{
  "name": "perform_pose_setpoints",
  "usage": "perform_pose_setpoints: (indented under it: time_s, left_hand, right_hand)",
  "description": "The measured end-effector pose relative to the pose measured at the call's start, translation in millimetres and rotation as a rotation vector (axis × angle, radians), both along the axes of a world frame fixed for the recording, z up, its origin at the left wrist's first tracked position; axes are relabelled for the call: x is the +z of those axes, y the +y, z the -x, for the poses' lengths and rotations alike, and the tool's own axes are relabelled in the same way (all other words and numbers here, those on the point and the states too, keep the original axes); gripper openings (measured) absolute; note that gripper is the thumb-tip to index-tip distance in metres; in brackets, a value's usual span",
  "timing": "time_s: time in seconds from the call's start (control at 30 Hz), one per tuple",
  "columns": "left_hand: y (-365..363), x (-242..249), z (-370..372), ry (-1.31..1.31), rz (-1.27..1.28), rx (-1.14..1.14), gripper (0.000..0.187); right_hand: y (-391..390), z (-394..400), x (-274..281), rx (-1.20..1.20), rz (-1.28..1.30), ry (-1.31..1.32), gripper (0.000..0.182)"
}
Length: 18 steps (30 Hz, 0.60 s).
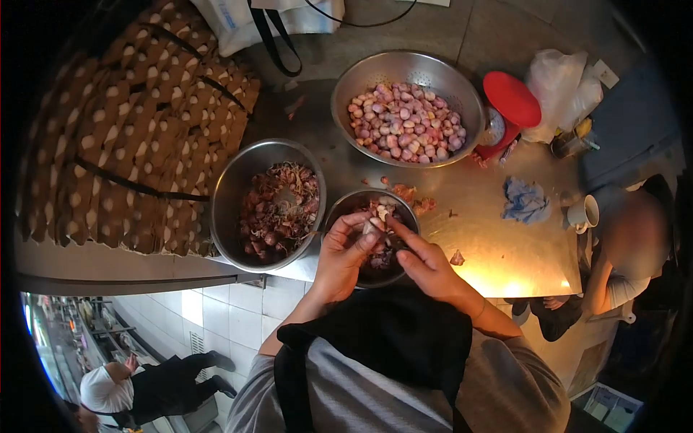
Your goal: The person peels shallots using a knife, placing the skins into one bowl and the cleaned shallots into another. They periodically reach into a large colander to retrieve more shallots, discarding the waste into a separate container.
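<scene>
My left hand (343,254) pinches a small pale shallot (375,224) between thumb and fingertips. The fingers of my right hand (427,265) close in on the same shallot from the other side; whether they also hold a small blade, I cannot make out. Below both hands sits a small metal bowl (408,210) with dark skins and bits in it, partly covered by my hands. To its left, a larger metal bowl (221,209) holds unpeeled shallots (274,220) with dry roots. Beyond, a metal colander (471,108) contains many pink peeled shallots (408,123).
Loose skins (424,205) lie on the steel table (498,249). A red scale (511,99), plastic bag (556,90), blue cloth (526,200) and white mug (582,214) stand right. Stacked egg trays (137,137) fill the left. One person (628,249) sits right; another (155,390) stands lower left.
</scene>
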<state>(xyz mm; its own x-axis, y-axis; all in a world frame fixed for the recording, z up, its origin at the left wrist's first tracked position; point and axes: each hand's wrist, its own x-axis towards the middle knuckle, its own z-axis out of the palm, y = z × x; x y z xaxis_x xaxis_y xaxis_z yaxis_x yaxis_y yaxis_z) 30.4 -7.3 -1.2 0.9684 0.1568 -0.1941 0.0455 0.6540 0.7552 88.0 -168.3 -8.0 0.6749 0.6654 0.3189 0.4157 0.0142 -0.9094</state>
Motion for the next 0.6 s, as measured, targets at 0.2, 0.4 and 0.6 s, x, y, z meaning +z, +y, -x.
perform_pose_setpoints:
  time_s: [0.2,0.4,0.6]
  left_hand:
    - [-4,0,2,-0.017,-0.074,0.091,0.027]
    - [-7,1,6,0.004,-0.081,0.106,0.025]
    - [-9,12,9,0.005,-0.026,0.045,0.026]
  right_hand:
    - [-1,7,8,-0.05,0.164,-0.039,0.044]
    - [-3,8,8,-0.012,0.046,0.324,0.037]
    - [-6,-3,2,-0.061,-0.022,0.573,0.037]
